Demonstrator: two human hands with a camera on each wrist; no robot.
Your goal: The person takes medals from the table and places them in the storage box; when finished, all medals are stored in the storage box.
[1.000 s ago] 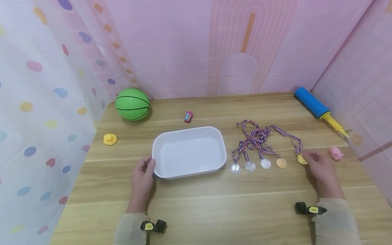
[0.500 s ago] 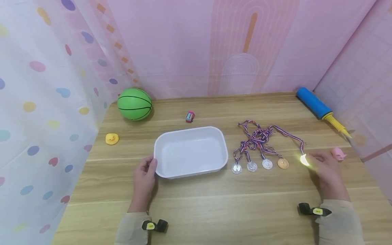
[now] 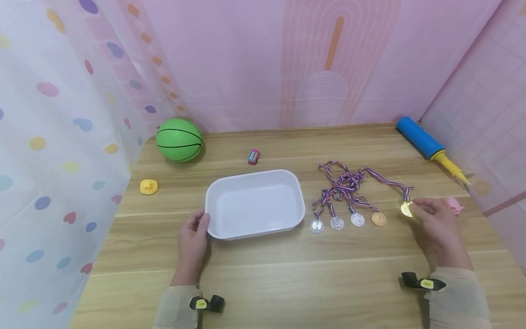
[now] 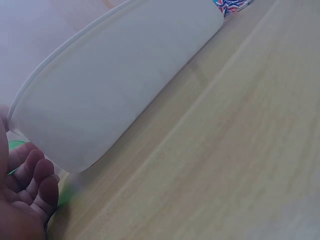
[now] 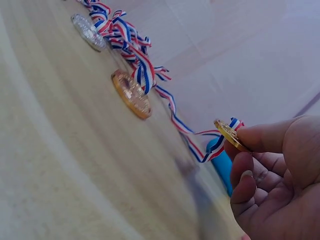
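One shiny, round gold medal (image 3: 406, 209) on a striped ribbon (image 3: 406, 195)

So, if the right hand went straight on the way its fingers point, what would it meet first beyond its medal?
Probably the striped ribbon of the gold medal, though the right hand might pass above; height is unclear.

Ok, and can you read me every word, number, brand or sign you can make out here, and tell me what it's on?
Nothing reads clearly.
Left wrist's yellow label: dark marks, too small to read.
Right wrist's yellow label: likewise too small.
Gold medal in the right hand: no legible lettering.
Three silver medals and bronze-coloured medal: markings too small or blurred.
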